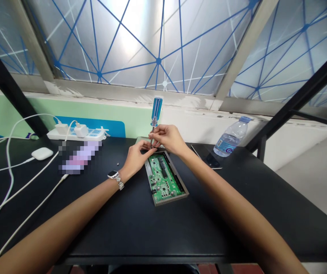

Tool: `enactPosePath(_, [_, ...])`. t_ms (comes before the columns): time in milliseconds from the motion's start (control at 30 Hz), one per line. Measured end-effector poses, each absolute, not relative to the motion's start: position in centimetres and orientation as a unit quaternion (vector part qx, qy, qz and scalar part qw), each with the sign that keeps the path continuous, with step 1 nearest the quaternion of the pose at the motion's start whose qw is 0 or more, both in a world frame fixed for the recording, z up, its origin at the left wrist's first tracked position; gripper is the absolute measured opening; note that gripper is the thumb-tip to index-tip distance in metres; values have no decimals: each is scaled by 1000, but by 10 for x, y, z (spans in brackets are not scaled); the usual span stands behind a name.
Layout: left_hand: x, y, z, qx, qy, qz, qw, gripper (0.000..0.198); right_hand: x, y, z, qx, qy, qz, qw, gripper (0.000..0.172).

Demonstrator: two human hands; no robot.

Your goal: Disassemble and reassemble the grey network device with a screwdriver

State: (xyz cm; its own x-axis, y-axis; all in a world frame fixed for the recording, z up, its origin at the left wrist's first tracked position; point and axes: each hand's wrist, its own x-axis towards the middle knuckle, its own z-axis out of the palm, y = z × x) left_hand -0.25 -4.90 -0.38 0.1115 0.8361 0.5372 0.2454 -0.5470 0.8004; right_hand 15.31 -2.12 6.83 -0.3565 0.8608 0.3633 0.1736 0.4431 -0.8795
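A screwdriver (157, 110) with a clear blue handle stands nearly upright, tip down, at the far end of the green circuit board (167, 182). My right hand (170, 139) is closed, its fingertips pinching the metal shaft below the handle. The board sits in a shallow grey metal casing (171, 199) on the black table. At the casing's far left corner is my left hand (137, 158), thumb and fingers drawn together close by the screwdriver's tip. What those fingers hold is hidden. A watch (117, 178) is on my left wrist.
On the left lie a white power strip (94, 134) with chargers, a white earbud case (42, 153), a blurred-out phone (80, 158) and loose cables. A tiny metal piece (118, 164) rests near my left wrist. To the right are a dark phone (209, 158) and a water bottle (228, 140).
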Motion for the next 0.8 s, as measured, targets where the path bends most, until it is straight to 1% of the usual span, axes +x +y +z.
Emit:
enactPosePath(100, [0, -51, -3, 700, 399, 536, 252, 17, 152, -21, 65, -368, -723, 359, 462, 20])
enactPosePath(200, [0, -49, -4, 694, 405, 539, 253, 16, 149, -24, 62, -373, -722, 335, 476, 22])
enactPosePath(400, [-4, -44, -7, 664, 396, 544, 327, 19, 144, -27, 59, -384, -711, 313, 499, 29])
enactPosePath(500, [-6, -45, -6, 667, 378, 537, 352, 23, 146, -27, 62, -381, -723, 334, 470, 27])
enactPosePath(600, [-8, -46, -3, 679, 363, 527, 359, 23, 150, -27, 67, -366, -733, 388, 421, 35])
enactPosePath(633, [-9, -46, -3, 685, 361, 522, 357, 23, 151, -28, 68, -361, -734, 404, 410, 35])
enactPosePath(700, [-10, -46, -2, 700, 359, 511, 346, 23, 152, -28, 70, -358, -733, 418, 399, 29])
enactPosePath(800, [-9, -46, -1, 717, 355, 500, 332, 25, 152, -28, 69, -368, -733, 404, 405, 21])
